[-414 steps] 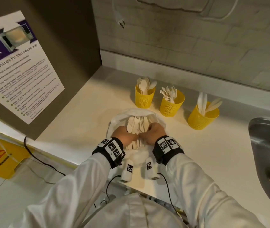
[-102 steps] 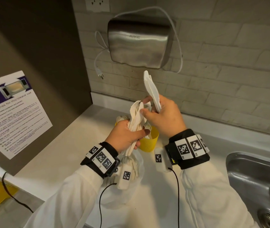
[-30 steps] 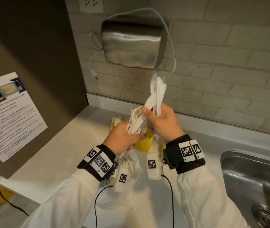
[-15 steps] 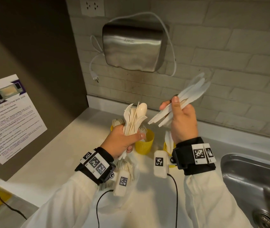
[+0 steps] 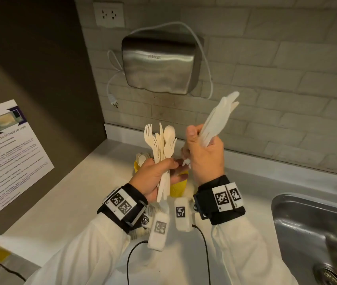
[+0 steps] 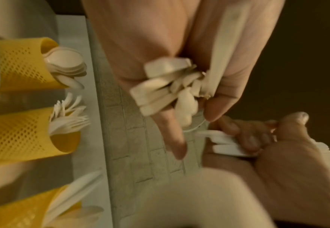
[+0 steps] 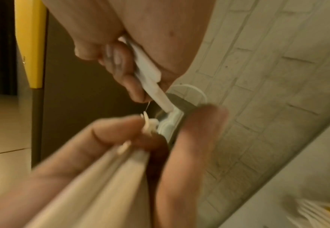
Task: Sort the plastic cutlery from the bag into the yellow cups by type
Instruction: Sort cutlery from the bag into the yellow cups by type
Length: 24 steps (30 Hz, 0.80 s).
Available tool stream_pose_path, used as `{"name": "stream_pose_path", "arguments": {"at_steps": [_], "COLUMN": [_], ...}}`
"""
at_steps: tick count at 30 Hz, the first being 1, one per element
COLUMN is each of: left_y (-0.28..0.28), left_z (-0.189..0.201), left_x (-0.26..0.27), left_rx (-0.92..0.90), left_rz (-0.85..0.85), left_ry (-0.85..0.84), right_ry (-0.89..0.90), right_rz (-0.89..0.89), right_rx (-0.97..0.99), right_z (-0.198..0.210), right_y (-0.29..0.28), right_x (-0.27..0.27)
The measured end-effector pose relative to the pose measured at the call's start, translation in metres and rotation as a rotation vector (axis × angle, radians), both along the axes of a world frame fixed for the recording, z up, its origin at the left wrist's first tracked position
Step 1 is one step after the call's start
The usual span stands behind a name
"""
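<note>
Two bundles of cutlery are in our hands, raised above the pale surface [image 5: 65, 194] at the centre of the head view. Our left hand [image 5: 153, 177] curls its fingers around a mixed bundle [image 5: 161, 145] of forks and a spoon; its long axis stands nearly upright, tines and bowl toward the top of the frame, handle ends poking out below the palm. Our right hand [image 5: 206, 157] grips a stack of knives [image 5: 217, 118] by the handles; this stack leans, its blades pointing to the upper right of the frame toward the brick wall [image 5: 286, 89].

From the head we catch only one yellow cup [image 5: 177, 187] behind and below the hands, with spoon bowls peeping out at its left. Turning to the left wrist view, we see what the head view hides: three yellow cups along the left edge, the spoon cup [image 6: 21, 64] at the upper left, the fork cup [image 6: 23, 132] in the middle and the knife cup [image 6: 23, 206] at the lower left. That same view shows the butt ends of the mixed bundle [image 6: 166, 86] clamped between thumb and fingers. Looking from the right wrist, we find the knife handles [image 7: 150, 77] pinched under curled fingers [image 7: 119, 61], with the other hand blurred in the foreground.

A steel hand dryer [image 5: 159, 64] hangs on the wall, and a sink [image 5: 315, 233] sits at the right.
</note>
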<state>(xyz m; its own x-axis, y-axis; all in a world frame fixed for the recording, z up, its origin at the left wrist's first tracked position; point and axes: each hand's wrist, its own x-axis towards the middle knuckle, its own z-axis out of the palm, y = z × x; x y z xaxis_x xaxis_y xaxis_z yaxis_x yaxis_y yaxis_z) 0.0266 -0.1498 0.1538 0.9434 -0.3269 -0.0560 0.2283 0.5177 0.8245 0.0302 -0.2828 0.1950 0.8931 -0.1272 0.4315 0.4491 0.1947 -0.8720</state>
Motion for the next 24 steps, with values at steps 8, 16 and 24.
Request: {"name": "stream_pose_path", "arguments": {"at_steps": [8, 16, 24], "left_y": [0.001, 0.013, 0.013], "left_z": [-0.003, -0.001, -0.006], "left_x": [-0.004, -0.001, -0.001], "left_rx": [0.025, 0.574, 0.681], "left_rz": [0.016, 0.141, 0.239], "left_ry": [-0.010, -0.186, -0.294], "right_ry": [0.171, 0.093, 0.059], "right_rz": [-0.010, -0.078, -0.100], "right_rx": [-0.063, -0.236, -0.578], "right_z": [-0.020, 0.019, 0.030], "right_y": [0.005, -0.014, -0.016], "right_x": [0.000, 0.015, 0.011]}}
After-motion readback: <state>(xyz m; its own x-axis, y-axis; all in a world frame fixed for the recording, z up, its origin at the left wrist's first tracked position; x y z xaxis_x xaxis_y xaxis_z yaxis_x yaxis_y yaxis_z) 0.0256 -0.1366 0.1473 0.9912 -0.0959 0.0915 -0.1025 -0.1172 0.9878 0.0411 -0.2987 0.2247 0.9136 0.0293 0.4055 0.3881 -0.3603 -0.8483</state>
